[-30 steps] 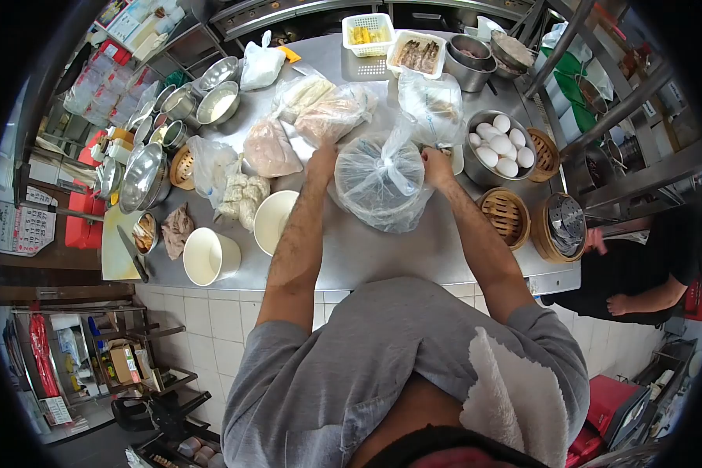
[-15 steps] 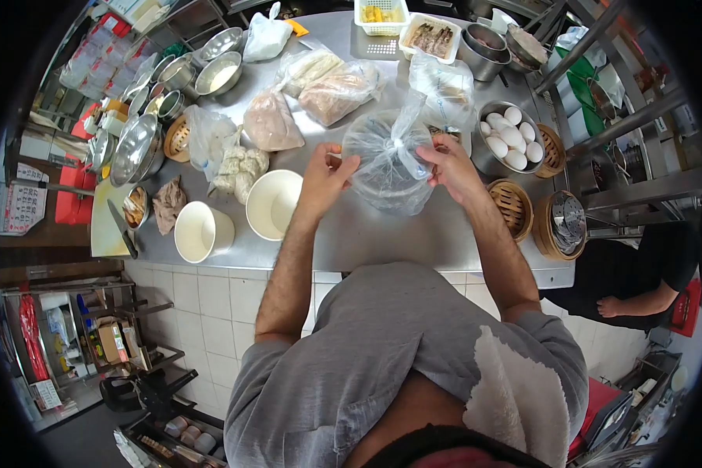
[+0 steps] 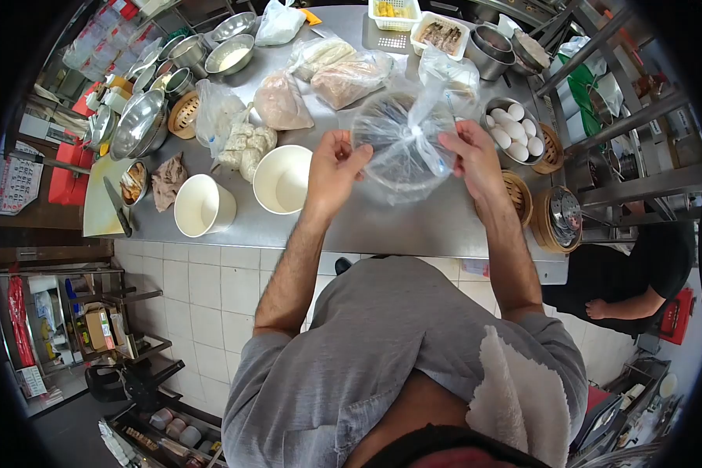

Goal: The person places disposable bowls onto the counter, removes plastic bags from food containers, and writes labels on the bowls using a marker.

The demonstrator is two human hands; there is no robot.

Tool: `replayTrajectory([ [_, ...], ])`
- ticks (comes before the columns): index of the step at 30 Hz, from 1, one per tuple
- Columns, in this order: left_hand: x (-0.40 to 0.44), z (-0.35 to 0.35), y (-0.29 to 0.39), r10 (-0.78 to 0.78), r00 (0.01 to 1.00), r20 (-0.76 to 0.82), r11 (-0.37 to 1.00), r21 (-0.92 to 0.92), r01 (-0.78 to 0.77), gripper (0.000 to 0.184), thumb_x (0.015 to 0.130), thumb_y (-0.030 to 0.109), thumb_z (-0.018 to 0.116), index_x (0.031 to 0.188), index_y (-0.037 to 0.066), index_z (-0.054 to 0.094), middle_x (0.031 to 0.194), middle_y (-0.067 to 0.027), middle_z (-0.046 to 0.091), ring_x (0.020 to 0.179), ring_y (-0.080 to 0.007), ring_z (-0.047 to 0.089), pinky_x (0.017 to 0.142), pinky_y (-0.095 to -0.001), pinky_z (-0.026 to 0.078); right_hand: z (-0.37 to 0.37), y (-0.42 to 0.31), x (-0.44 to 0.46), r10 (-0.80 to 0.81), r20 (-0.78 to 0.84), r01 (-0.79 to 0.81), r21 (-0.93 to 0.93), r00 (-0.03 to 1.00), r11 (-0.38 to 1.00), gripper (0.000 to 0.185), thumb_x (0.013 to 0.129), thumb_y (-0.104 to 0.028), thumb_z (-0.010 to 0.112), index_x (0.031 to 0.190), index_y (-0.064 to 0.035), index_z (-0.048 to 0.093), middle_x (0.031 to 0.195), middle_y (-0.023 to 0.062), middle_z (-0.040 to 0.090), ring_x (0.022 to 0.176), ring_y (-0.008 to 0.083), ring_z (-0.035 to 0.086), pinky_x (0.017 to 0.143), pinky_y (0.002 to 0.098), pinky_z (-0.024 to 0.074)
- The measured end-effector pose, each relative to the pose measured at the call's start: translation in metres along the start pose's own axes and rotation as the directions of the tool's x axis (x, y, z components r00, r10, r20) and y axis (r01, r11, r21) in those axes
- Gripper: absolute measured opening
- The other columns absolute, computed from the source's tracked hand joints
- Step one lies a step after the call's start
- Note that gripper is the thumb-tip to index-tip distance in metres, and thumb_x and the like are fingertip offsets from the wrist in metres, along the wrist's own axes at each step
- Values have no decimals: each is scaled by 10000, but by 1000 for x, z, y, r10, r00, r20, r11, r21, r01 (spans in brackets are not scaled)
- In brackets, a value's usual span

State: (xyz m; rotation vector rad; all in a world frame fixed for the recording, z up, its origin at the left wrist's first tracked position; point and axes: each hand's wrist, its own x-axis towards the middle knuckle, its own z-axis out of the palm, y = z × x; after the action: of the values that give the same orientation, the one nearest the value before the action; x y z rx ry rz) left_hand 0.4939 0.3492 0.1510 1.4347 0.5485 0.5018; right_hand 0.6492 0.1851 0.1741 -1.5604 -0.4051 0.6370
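A round bundle in a clear plastic bag (image 3: 394, 168), knotted at the top, is held up between my two hands over the steel table. What is inside cannot be made out through the creased plastic. My left hand (image 3: 335, 168) pinches its left edge between thumb and fingers. On the other side, my right hand (image 3: 474, 158) grips the plastic near the knot, fingers curled. Left of my left hand stand two white tubs (image 3: 284, 179), both with open tops. Behind the bundle lies another clear bag (image 3: 448, 76).
Bagged food (image 3: 283, 101) and metal bowls (image 3: 230, 56) cover the table's back and left. A bowl of white eggs (image 3: 515, 131) and bamboo steamers (image 3: 554, 222) stand at right. A knife (image 3: 117, 209) lies on a board at far left. A person's hand (image 3: 600, 310) shows at right.
Both hands have shifted slightly right with the bagged bundle, which stays between them. The right hand has risen a little. The whole view has also moved slightly.
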Motion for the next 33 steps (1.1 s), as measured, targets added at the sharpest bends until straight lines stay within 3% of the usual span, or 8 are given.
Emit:
replayTrajectory([
  [14,-95,17,-74,-130,945,299,979,188,75,288,808,148,665,957,31,448,707,-18,479,633,-101,465,578,-267,418,-29,99,-138,214,-195,-202,79,957,976,182,823,-172,633,912,-84,502,732,-21,567,527,35,465,405,177,309],
  [22,-90,70,-133,-125,954,273,962,268,50,307,802,147,658,990,15,455,768,-54,530,686,-156,516,627,-310,451,-92,184,-111,141,-260,-142,15,955,990,181,837,-161,627,941,-60,518,734,-5,556,550,58,469,438,211,335],
  [26,-76,73,-115,-168,934,317,910,414,23,319,805,160,655,1023,16,472,874,-97,538,702,-183,528,644,-323,462,-113,186,-99,82,-268,-129,-164,960,978,214,831,-159,639,982,-40,546,785,21,560,608,93,492,497,231,386],
  [28,-69,69,-101,295,952,79,802,522,-291,373,813,187,649,1099,21,477,1050,-143,505,751,-198,543,640,-313,471,-110,160,-99,121,-226,-168,-201,967,965,231,825,-152,647,1001,-33,554,804,28,561,637,104,501,526,241,409],
  [29,-61,63,-92,303,950,79,796,526,-298,373,813,187,649,1099,21,477,1050,-143,505,751,-198,543,640,-313,471,-96,130,-104,-251,-346,54,-490,904,870,240,827,-127,642,1025,-27,551,828,34,567,686,107,518,576,241,428],
  [30,-54,54,-83,346,938,9,822,480,-307,419,819,204,644,1157,33,464,1118,-153,469,780,-202,548,643,-308,476,-82,106,-108,-601,-336,177,-752,725,634,252,829,-102,637,1050,-20,549,852,40,573,735,110,534,625,241,447],
  [31,-47,46,-78,378,924,-62,845,431,-317,466,826,221,639,1215,46,451,1185,-163,434,809,-207,553,646,-302,480,-71,90,-107,-600,-339,175,-752,724,636,252,829,-102,637,1050,-20,549,852,40,573,735,110,534,625,241,447],
  [33,-22,37,-82,395,914,-92,830,463,-312,514,825,232,642,1250,43,425,1209,-172,426,828,-212,553,642,-294,483,-46,69,-92,-424,-360,418,-99,831,903,270,841,-52,609,1098,-12,540,906,49,584,816,115,553,726,235,458],
])
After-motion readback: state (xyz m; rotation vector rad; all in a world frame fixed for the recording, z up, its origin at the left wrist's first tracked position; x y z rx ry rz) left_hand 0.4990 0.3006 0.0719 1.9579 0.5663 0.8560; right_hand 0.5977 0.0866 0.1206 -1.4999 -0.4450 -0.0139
